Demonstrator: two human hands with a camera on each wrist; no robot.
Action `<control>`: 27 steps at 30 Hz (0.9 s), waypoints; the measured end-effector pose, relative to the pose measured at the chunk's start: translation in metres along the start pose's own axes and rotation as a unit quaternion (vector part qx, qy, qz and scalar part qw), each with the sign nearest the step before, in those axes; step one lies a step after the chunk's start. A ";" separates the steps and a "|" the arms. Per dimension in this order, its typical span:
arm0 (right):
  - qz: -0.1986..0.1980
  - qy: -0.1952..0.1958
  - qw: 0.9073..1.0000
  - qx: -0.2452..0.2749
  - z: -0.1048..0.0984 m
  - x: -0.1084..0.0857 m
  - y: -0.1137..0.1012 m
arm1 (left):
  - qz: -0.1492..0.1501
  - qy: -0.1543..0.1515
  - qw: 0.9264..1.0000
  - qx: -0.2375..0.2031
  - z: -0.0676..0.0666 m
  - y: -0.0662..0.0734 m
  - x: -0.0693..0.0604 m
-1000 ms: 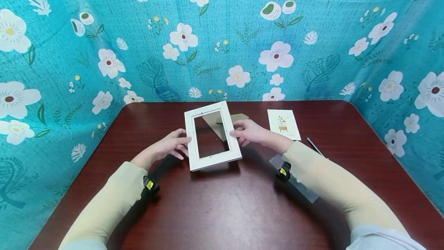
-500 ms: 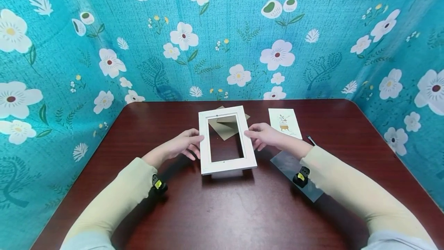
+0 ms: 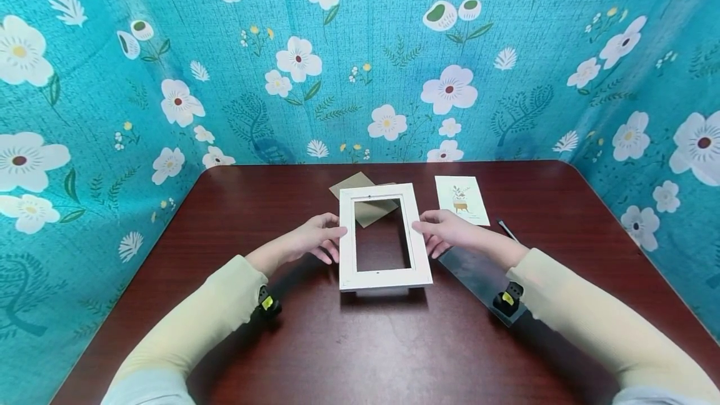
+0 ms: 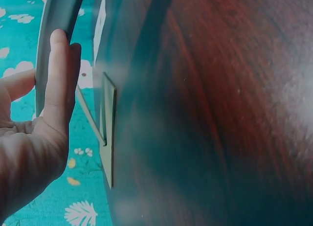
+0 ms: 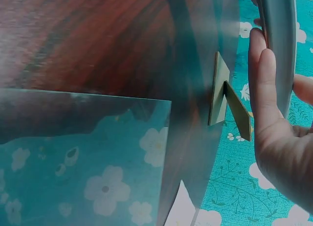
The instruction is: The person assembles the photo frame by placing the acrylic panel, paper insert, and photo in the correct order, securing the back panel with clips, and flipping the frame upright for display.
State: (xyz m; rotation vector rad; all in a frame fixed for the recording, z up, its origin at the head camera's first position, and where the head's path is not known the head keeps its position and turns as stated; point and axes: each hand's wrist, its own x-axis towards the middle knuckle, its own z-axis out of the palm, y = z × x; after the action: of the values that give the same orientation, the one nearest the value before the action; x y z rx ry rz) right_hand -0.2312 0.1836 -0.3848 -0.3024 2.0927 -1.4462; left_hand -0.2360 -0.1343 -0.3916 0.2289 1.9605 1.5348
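Note:
Both hands hold a white rectangular frame (image 3: 385, 279) with an empty opening, raised off the table. My left hand (image 3: 306, 239) pinches its left side, thumb on the near face and fingers behind; the left wrist view shows this hand (image 4: 41, 118) on the frame's edge (image 4: 54, 45). The right hand (image 3: 447, 230) pinches the right side the same way, and in the right wrist view its fingers (image 5: 266, 84) lie along the frame (image 5: 281, 45). Through and behind the opening shows a brown backing board (image 3: 368, 211) with a raised stand flap (image 5: 238, 111).
On the dark red table (image 3: 315, 342), a card with a plant drawing (image 3: 461, 200) lies at the back right, beside a thin dark tool (image 3: 507, 230). A clear sheet (image 5: 98, 157) lies under the right forearm. A floral blue cloth (image 3: 360, 55) hangs behind.
Both hands have moved the frame right and a little nearer, and it has turned from tilted to nearly straight. More of the brown board shows behind it.

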 end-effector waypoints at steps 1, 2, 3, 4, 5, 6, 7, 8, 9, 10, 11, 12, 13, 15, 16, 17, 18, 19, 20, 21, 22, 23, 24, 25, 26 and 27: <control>0.002 0.000 1.000 -0.002 0.000 -0.001 0.002 | 0.000 -0.002 1.000 0.000 0.002 -0.001 0.001; 0.002 -0.001 1.000 -0.006 0.001 -0.003 0.004 | -0.001 -0.005 1.000 0.002 0.003 -0.002 0.002; 0.002 -0.003 1.000 -0.010 0.001 -0.004 0.006 | -0.003 -0.008 1.000 0.004 0.005 -0.002 0.002; 0.003 -0.003 1.000 -0.012 0.002 -0.005 0.008 | -0.004 -0.012 1.000 0.006 0.007 -0.003 0.002; 0.005 -0.002 1.000 -0.014 0.003 -0.006 0.010 | -0.007 -0.016 1.000 0.007 0.008 -0.004 0.003; 0.007 -0.002 1.000 -0.013 0.004 -0.008 0.012 | -0.009 -0.019 1.000 0.010 0.010 -0.005 0.003; 0.007 -0.004 1.000 -0.012 0.005 -0.009 0.014 | -0.010 -0.023 1.000 0.015 0.011 -0.006 0.003; 0.009 -0.003 1.000 -0.011 0.006 -0.009 0.016 | -0.012 -0.027 0.999 0.019 0.013 -0.007 0.002; 0.012 -0.003 1.000 -0.008 0.007 -0.010 0.017 | -0.014 -0.030 0.999 0.020 0.014 -0.007 0.002; 0.014 -0.002 1.000 -0.006 0.008 -0.011 0.019 | -0.016 -0.032 0.999 0.022 0.015 -0.008 0.002; 0.016 -0.003 1.000 -0.006 0.009 -0.012 0.020 | -0.019 -0.035 0.999 0.024 0.016 -0.009 0.002; 0.016 -0.005 1.000 -0.004 0.011 -0.013 0.021 | -0.021 -0.037 0.999 0.025 0.017 -0.010 0.002; 0.019 -0.006 1.000 -0.002 0.012 -0.013 0.023 | -0.027 -0.039 0.999 0.025 0.017 -0.012 0.002; 0.025 -0.010 1.000 0.001 0.015 -0.014 0.025 | -0.037 -0.042 0.998 0.029 0.019 -0.014 0.003; 0.027 -0.014 1.000 0.002 0.016 -0.014 0.026 | -0.042 -0.045 0.998 0.032 0.019 -0.015 0.003; 0.030 -0.019 0.999 0.005 0.017 -0.014 0.027 | -0.045 -0.049 0.997 0.036 0.020 -0.016 0.004; 0.034 -0.024 0.999 0.006 0.019 -0.014 0.028 | -0.049 -0.052 0.997 0.040 0.020 -0.018 0.004; 0.039 -0.027 0.999 0.009 0.020 -0.014 0.030 | -0.052 -0.056 0.996 0.043 0.020 -0.019 0.004; 0.042 -0.030 0.999 0.009 0.021 -0.013 0.031 | -0.055 -0.059 0.996 0.046 0.020 -0.020 0.005; 0.046 -0.033 0.998 0.011 0.022 -0.013 0.032 | -0.057 -0.063 0.995 0.050 0.020 -0.021 0.005; 0.049 -0.038 0.998 0.008 0.022 -0.013 0.033 | -0.059 -0.066 0.995 0.052 0.020 -0.021 0.005; 0.052 -0.041 0.998 0.006 0.023 -0.012 0.034 | -0.060 -0.069 0.994 0.055 0.020 -0.022 0.005; 0.054 -0.043 0.998 0.004 0.023 -0.012 0.035 | -0.063 -0.071 0.994 0.059 0.020 -0.022 0.005; 0.057 -0.043 0.997 0.001 0.024 -0.012 0.035 | -0.065 -0.071 0.993 0.066 0.021 -0.021 0.005; 0.058 -0.045 0.997 -0.007 0.024 -0.012 0.036 | -0.068 -0.071 0.992 0.076 0.021 -0.021 0.005; 0.054 -0.048 0.997 -0.017 0.024 -0.011 0.036 | -0.067 -0.072 0.991 0.089 0.021 -0.021 0.004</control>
State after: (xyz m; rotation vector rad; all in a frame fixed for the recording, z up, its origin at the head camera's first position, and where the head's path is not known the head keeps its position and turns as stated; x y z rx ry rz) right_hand -0.2034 0.1839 -0.4196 -0.2616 2.0272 -1.3080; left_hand -0.2224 -0.1215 -0.4151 0.2690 1.9570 1.2252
